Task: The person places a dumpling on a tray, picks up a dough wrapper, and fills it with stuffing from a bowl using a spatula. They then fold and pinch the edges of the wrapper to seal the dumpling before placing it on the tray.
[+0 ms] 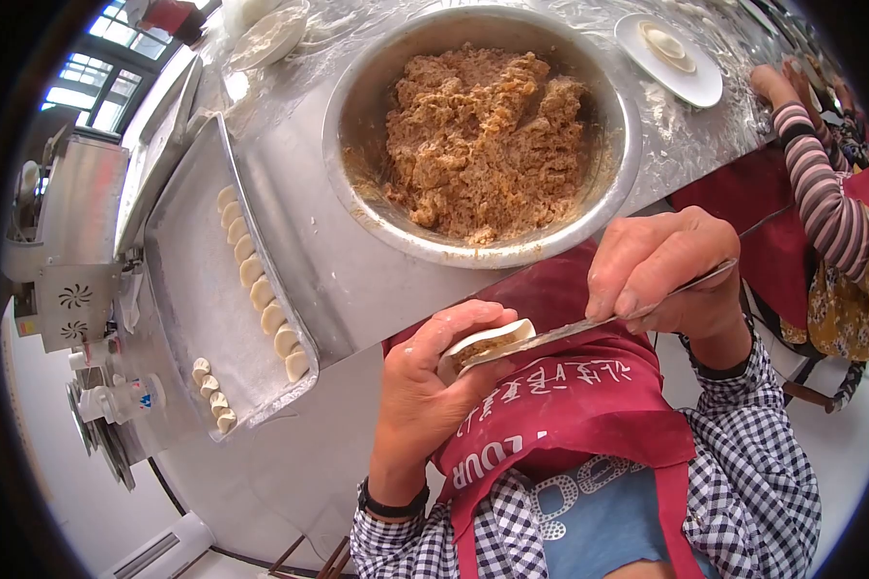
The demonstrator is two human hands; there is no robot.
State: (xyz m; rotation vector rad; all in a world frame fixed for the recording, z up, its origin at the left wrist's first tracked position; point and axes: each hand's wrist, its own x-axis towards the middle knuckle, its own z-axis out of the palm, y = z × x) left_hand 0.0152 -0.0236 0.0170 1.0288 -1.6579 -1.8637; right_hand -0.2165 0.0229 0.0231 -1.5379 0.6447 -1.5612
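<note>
My left hand (425,381) cups a round dumpling wrapper (488,343) with a dab of brown filling in it. My right hand (661,275) grips a thin metal spatula (589,326), whose blade tip lies in the wrapper. Both hands hover over my red apron (570,405), just in front of the steel table's edge. A big steel bowl (357,106) of minced filling (488,140) stands on the table right beyond them.
A metal tray (188,280) at the left holds two rows of finished dumplings (261,285). A white plate (705,82) with wrappers lies at the far right. Another person's striped sleeve (826,198) rests at the table's right end. A machine (68,251) stands far left.
</note>
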